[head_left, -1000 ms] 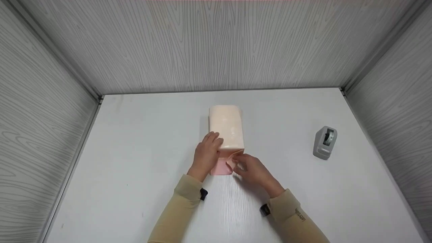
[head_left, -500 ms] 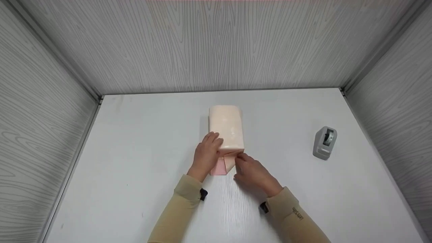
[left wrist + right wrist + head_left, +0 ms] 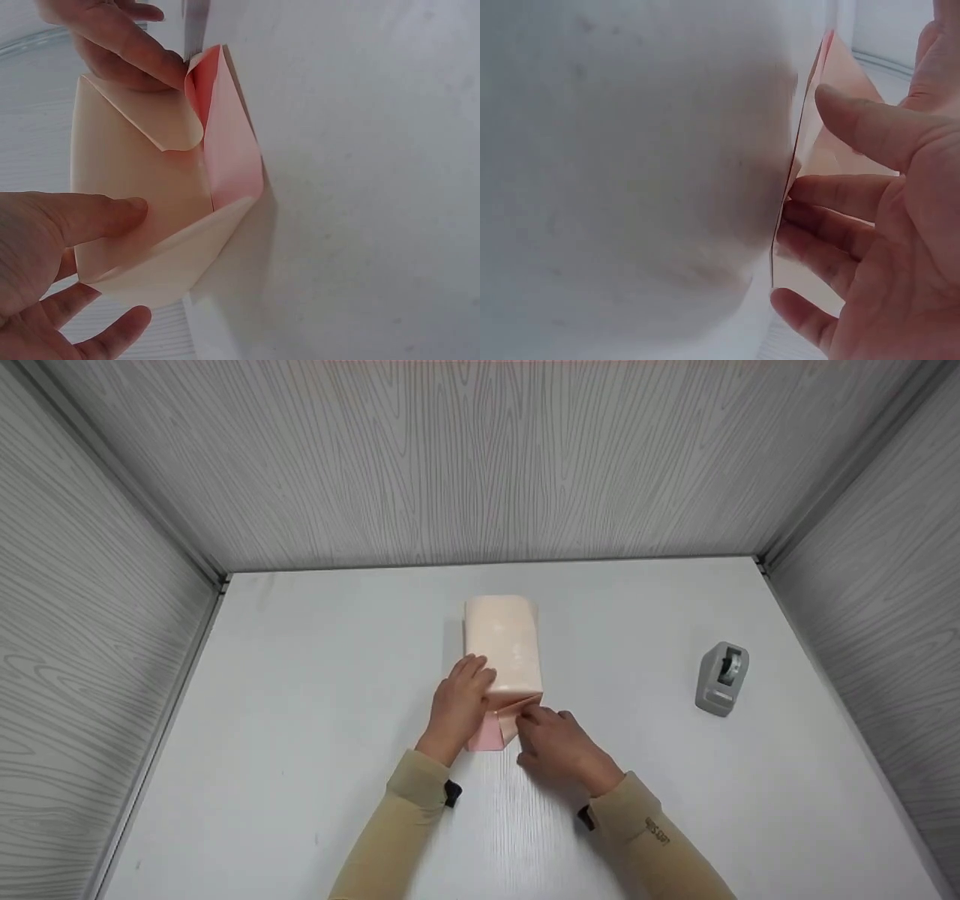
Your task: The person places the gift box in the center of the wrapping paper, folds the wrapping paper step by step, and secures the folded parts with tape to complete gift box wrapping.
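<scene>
table [image 3: 300, 750], white, within three grained walls [image 3: 480, 457]: on my feed, one peach parcel [image 3: 504, 641] centrally, one tape dispenser [image 3: 722, 679] at three o'clock. both unclenched, left hand [image 3: 459, 701] touches parcel at eight, right hand [image 3: 559, 741] at five.

The person wears tan long sleeves, smooth and close-fitting, with soft creases on the forearms. The left sleeve [image 3: 388, 844] ends in a wide cuff [image 3: 417, 777] in the same tan, set off by an edge line; the right sleeve [image 3: 675, 866] is finished with a matching cuff. Small dark lettering [image 3: 657, 832] is printed on the right one, too small to read surely. A small black block [image 3: 452, 793] shows at the left wrist, and another at the right. Left hand [image 3: 459, 706] and right hand [image 3: 561, 748] are bare.
</scene>
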Available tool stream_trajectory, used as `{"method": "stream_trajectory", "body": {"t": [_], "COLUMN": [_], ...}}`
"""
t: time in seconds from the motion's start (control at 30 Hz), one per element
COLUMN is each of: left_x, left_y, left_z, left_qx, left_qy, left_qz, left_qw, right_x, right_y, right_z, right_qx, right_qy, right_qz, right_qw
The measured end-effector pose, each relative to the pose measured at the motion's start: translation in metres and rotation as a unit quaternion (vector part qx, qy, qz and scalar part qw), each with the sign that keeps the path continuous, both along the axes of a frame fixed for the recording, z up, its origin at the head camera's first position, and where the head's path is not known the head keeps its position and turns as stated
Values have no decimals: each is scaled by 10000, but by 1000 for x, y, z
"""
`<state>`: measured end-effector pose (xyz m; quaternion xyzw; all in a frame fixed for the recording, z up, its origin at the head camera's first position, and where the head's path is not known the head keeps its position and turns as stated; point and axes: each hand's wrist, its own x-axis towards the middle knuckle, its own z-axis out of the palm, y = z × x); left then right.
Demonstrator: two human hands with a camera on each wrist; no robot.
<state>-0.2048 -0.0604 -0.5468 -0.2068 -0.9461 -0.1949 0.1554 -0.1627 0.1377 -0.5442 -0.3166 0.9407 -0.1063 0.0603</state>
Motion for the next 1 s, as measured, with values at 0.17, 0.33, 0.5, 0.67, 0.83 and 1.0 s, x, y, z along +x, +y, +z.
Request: {"method": "stream_trajectory", "body": {"t": [0.17, 0.33, 0.5, 0.67, 0.83, 1.0], "left_x": [1, 0, 0, 0, 1, 1], "left_y": [-1, -1, -1, -1, 0, 0], "left_z": [-1, 1, 1, 1, 1, 2], "left_qx": [42, -12, -55, -107, -92, -154], "left_qy": [80, -58, -177, -131, -179, -343], "left_qz": [-29, -23, 1, -13, -16, 10], "left_qw": [10000, 10000, 9998, 9999, 9998, 9993], "right_x": [-1, -1, 0, 0, 2, 6], "right_y": [1, -1, -1, 2, 6, 6], "right_z": [2, 3, 3, 2, 2, 2], "right_qx": [123, 166, 145, 3, 49, 210], "right_qy": [-337, -689, -779, -549, -415, -490], "right_qz": [-16, -234, -345, -157, 70, 66], "right_qw": [9994, 9972, 9963, 9984, 9991, 9986]}}
